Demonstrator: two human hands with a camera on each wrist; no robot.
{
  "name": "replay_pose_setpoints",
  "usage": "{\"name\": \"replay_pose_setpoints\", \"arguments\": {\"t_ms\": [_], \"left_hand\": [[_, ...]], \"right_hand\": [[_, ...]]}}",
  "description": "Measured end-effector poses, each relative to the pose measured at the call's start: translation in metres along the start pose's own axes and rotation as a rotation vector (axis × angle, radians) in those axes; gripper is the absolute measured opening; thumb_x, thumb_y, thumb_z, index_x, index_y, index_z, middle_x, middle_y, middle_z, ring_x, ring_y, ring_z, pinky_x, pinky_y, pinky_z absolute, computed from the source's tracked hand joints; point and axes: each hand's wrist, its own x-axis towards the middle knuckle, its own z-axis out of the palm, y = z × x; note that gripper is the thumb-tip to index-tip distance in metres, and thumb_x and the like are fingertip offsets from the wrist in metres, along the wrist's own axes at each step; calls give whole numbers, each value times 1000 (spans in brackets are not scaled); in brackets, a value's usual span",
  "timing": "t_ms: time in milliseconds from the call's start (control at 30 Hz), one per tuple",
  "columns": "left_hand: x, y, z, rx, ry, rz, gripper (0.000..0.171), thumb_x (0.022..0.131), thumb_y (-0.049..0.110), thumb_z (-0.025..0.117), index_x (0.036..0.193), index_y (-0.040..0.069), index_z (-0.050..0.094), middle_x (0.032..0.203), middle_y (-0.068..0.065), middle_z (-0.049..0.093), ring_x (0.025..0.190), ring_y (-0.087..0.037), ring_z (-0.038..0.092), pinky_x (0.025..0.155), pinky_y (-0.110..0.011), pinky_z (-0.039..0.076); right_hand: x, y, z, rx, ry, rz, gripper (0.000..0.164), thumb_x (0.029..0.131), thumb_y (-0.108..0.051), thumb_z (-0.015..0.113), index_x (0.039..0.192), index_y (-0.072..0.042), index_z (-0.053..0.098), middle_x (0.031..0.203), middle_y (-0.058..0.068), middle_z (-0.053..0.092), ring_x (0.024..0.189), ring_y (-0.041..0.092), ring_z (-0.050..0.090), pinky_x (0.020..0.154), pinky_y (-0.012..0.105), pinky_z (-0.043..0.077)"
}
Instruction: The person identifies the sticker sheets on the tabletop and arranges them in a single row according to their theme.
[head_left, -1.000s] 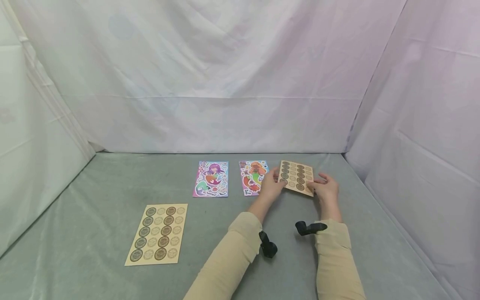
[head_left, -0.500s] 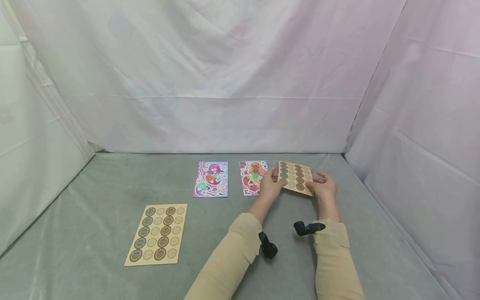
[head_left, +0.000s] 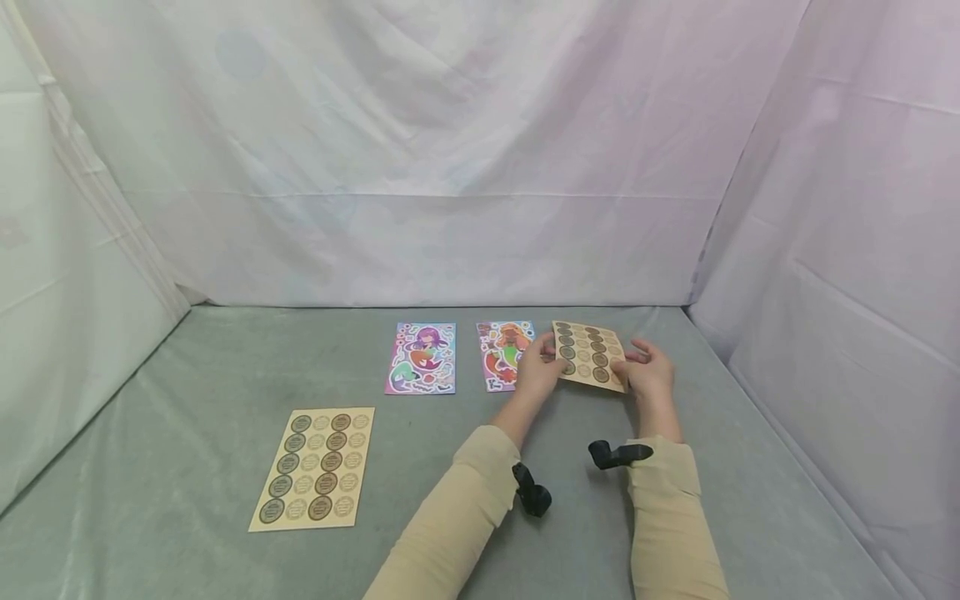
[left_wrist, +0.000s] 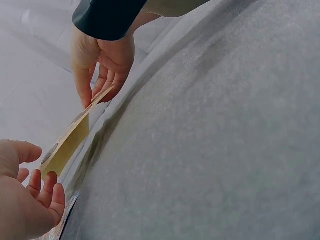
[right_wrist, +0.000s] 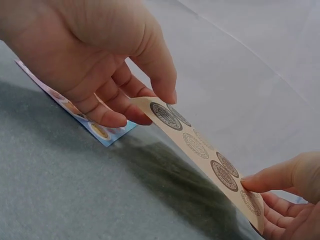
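Note:
A tan sticker sheet [head_left: 588, 354] with columns of round brown seals is held up above the table at the back right. The left hand [head_left: 540, 367] pinches its left edge, thumb on the printed face and fingers behind. At the opposite edge, the right hand [head_left: 648, 375] pinches it in the same way. In the right wrist view the sheet [right_wrist: 195, 145] is tilted and casts a shadow on the cloth below. Just left of the left hand lies a mermaid sticker sheet [head_left: 506, 354], partly covered by that hand.
A purple-haired mermaid sticker sheet [head_left: 422, 358] lies flat farther left at the back. Another tan seal sticker sheet [head_left: 312, 469] lies at the front left. Grey cloth [head_left: 187, 433] covers the table, and white curtains [head_left: 450, 150] stand behind and at both sides.
Both hands have shifted slightly to the left with the held tan sticker sheet, and its tilt has changed a little. The sheets on the table have stayed put.

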Motion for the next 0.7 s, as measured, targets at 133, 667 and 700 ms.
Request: {"name": "replay_pose_setpoints", "arguments": {"t_ms": [133, 667, 700], "left_hand": [[0, 1, -2, -31, -13, 11, 53, 80, 0, 70, 131, 8, 57, 91, 2, 54, 80, -10, 55, 67, -22, 50], [-3, 6, -13, -99, -49, 23, 52, 80, -1, 69, 130, 9, 59, 85, 3, 53, 76, -7, 51, 66, -19, 47], [-3, 7, -13, -103, -55, 23, 52, 80, -1, 68, 130, 9, 59, 85, 4, 53, 76, -7, 51, 66, -19, 47]], "right_hand": [[-1, -2, -1, 12, -23, -2, 67, 81, 8, 69, 142, -6, 45, 128, 22, 54, 109, 31, 55, 71, 23, 47], [-4, -12, -9, 16, -143, 23, 72, 84, 4, 66, 148, -10, 37, 137, 21, 49, 116, 32, 53, 77, 25, 48], [-4, -12, -9, 11, -151, 21, 72, 84, 4, 66, 148, -10, 36, 138, 21, 49, 117, 32, 53, 78, 26, 48]]}}
